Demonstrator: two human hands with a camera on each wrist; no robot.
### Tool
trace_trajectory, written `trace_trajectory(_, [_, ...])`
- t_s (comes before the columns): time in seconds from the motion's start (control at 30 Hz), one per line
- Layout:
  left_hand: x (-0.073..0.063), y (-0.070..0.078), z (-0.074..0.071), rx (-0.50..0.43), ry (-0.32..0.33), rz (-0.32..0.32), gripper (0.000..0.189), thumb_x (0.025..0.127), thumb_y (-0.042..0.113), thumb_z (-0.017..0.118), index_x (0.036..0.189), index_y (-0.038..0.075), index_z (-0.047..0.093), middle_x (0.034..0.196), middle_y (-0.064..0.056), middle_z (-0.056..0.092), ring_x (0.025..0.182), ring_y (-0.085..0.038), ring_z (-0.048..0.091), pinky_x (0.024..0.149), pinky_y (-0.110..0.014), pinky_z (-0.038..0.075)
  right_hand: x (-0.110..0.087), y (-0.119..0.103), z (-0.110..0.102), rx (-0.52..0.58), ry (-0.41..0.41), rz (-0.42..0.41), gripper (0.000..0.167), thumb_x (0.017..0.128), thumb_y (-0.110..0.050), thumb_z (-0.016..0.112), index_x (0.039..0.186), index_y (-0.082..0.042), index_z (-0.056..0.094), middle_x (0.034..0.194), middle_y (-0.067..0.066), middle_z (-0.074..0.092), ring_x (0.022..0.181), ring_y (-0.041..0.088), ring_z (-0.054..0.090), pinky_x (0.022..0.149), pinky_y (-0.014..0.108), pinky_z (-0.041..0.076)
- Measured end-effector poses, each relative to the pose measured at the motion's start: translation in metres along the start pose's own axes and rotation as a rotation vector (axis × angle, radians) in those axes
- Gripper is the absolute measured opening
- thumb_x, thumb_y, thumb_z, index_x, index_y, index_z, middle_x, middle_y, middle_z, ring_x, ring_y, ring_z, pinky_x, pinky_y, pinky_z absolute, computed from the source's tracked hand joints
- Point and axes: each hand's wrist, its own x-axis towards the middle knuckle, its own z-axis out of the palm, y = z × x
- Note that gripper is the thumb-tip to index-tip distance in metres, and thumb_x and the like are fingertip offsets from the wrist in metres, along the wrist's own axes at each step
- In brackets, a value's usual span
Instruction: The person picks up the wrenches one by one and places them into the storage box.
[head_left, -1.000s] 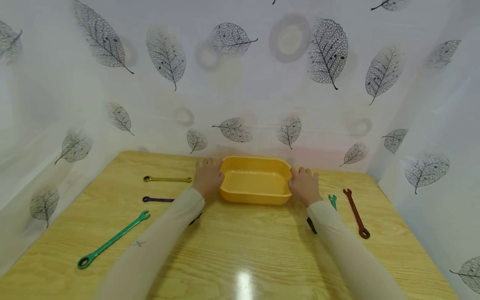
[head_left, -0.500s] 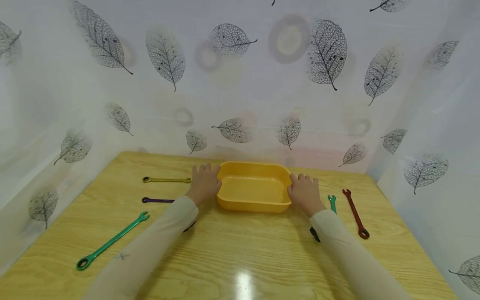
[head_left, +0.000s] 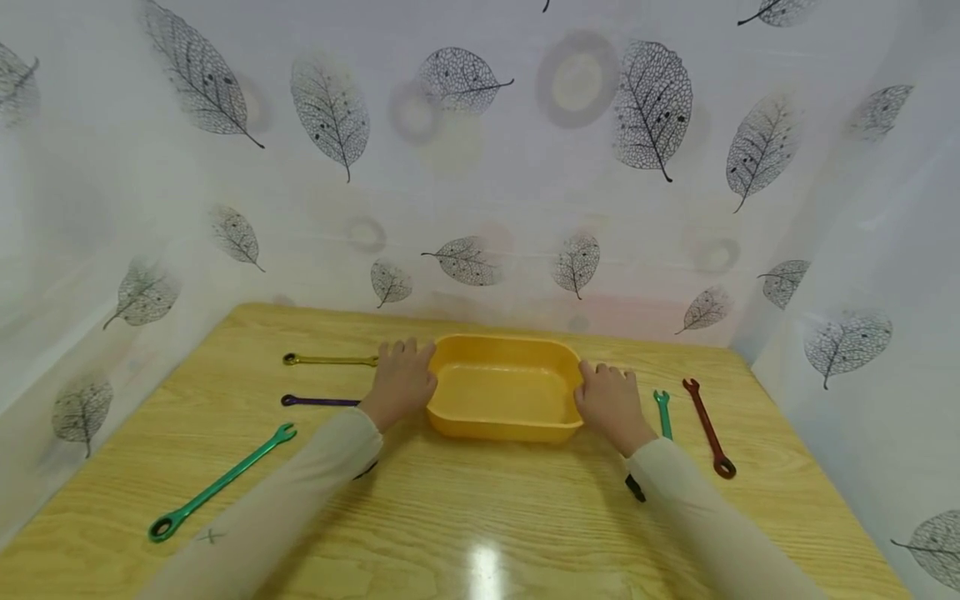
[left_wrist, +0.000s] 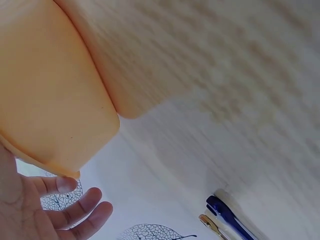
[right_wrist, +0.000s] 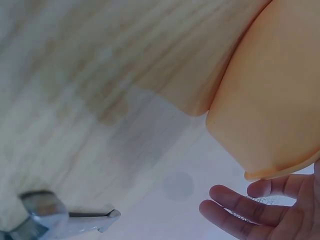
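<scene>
Head view, watched from my remote seat: a pale left sleeve [head_left: 262, 508] and a pale right sleeve [head_left: 701, 504] reach in over the near edge of the desk [head_left: 450, 508]. Toward its near left corner a long green wrench [head_left: 222, 479] lies slantwise, forked end turned inward. By the right edge lies a red wrench [head_left: 707, 423], and beside it a short green wrench [head_left: 664, 412], partly hidden behind the right sleeve. On the left half, a purple wrench [head_left: 322, 402] runs toward the left arm, which covers its inner end.

Farther back, nearer the desk's far edge than its near one, stands the yellow tray [head_left: 506, 430], long sides roughly along that edge. I see the left hand [head_left: 400, 383] grasping its left end and the right hand [head_left: 611, 404] its right end; the wrist views show fingers at the lip, the thumbs hidden there. I judge the paired hold keeps it level, and the wrenches flank it probably to leave it room. Its base seems to meet the desk. Past the purple wrench lies a gold wrench [head_left: 333, 360]; beyond the far edge hangs a leaf-print sheet [head_left: 510, 183].
</scene>
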Motion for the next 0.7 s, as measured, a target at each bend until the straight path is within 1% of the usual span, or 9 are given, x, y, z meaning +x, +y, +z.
trace_trajectory(0.1, [-0.004, 0.001, -0.001, 0.000, 0.008, 0.009, 0.041, 0.086, 0.022, 0.050, 0.126, 0.011, 0.050, 0.116, -0.020, 0.056, 0.106, -0.039, 0.054, 0.100, -0.059, 0.032, -0.005, -0.001, -0.001, 0.009, 0.012, -0.006, 0.028, 0.090, -0.018, 0.049, 0.113, -0.002, 0.055, 0.088, 0.017, 0.061, 0.080, 0.034, 0.059, 0.080, 0.056, 0.042])
trace_trajectory(0.23, [-0.010, 0.002, -0.002, -0.015, 0.013, 0.000, 0.037, 0.086, 0.021, 0.051, 0.122, 0.011, 0.052, 0.111, -0.020, 0.057, 0.106, -0.039, 0.054, 0.100, -0.059, 0.032, -0.009, -0.002, -0.002, 0.017, 0.024, -0.018, 0.026, 0.089, -0.017, 0.050, 0.110, -0.003, 0.055, 0.082, 0.015, 0.060, 0.073, 0.030, 0.057, 0.076, 0.053, 0.043])
trace_trajectory(0.43, [-0.017, 0.003, -0.004, -0.031, 0.018, -0.029, 0.032, 0.086, 0.021, 0.052, 0.117, 0.011, 0.054, 0.111, -0.020, 0.057, 0.106, -0.039, 0.054, 0.100, -0.061, 0.033, -0.014, -0.007, -0.005, 0.013, 0.035, -0.026, 0.024, 0.089, -0.017, 0.050, 0.108, -0.004, 0.055, 0.080, 0.014, 0.059, 0.073, 0.031, 0.058, 0.075, 0.053, 0.043])
trace_trajectory(0.5, [-0.018, 0.004, -0.004, -0.031, 0.021, -0.031, 0.032, 0.086, 0.020, 0.053, 0.116, 0.011, 0.054, 0.112, -0.020, 0.057, 0.106, -0.039, 0.055, 0.100, -0.061, 0.033, -0.016, -0.008, -0.006, 0.013, 0.038, -0.026, 0.025, 0.090, -0.017, 0.050, 0.110, -0.003, 0.055, 0.081, 0.014, 0.060, 0.072, 0.030, 0.058, 0.075, 0.053, 0.044])
trace_trajectory(0.6, [-0.019, 0.005, -0.005, -0.014, 0.035, -0.016, 0.031, 0.086, 0.021, 0.053, 0.115, 0.011, 0.054, 0.110, -0.020, 0.058, 0.103, -0.039, 0.055, 0.099, -0.061, 0.034, -0.020, -0.009, -0.007, 0.004, 0.043, -0.023, 0.026, 0.090, -0.017, 0.050, 0.112, -0.003, 0.056, 0.081, 0.014, 0.060, 0.070, 0.029, 0.058, 0.074, 0.052, 0.044])
trace_trajectory(0.7, [-0.021, 0.005, -0.005, 0.014, 0.037, 0.001, 0.033, 0.086, 0.021, 0.053, 0.117, 0.011, 0.054, 0.111, -0.020, 0.057, 0.103, -0.038, 0.055, 0.099, -0.061, 0.034, -0.022, -0.010, -0.006, -0.006, 0.044, -0.019, 0.026, 0.090, -0.017, 0.051, 0.112, -0.003, 0.056, 0.080, 0.014, 0.059, 0.067, 0.028, 0.055, 0.070, 0.048, 0.043])
